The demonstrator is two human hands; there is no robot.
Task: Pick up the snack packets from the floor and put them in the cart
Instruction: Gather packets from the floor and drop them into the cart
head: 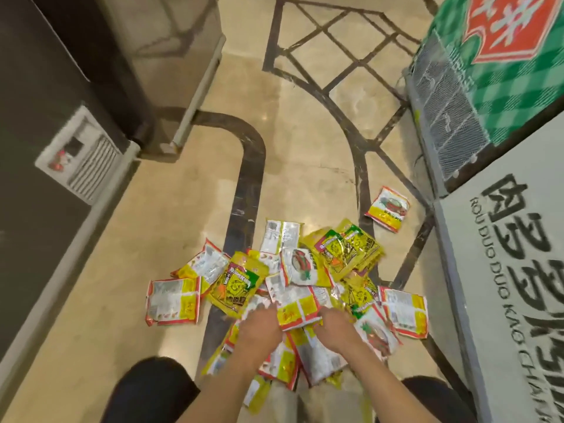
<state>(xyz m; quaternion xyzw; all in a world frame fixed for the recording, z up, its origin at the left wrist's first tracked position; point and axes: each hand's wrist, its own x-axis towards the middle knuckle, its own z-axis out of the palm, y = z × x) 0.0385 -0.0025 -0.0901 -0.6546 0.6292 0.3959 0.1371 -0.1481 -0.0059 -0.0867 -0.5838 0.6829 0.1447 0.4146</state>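
Observation:
Several yellow, red and white snack packets [293, 285] lie in a heap on the tiled floor in front of me. One packet [387, 209] lies apart, further right near the display. My left hand [259, 331] and my right hand [338, 328] both reach down into the near side of the heap, on either side of a white and yellow packet [297, 309]. Their fingertips are hidden among the packets, and the picture is blurred, so I cannot tell whether either hand grips one. No cart is recognisable in view.
A grey display stand with black lettering [512, 270] and a green chequered box [500, 71] above it stand at the right. A dark cabinet with a white vent [79, 154] runs along the left. My knees [152, 389] frame the bottom edge.

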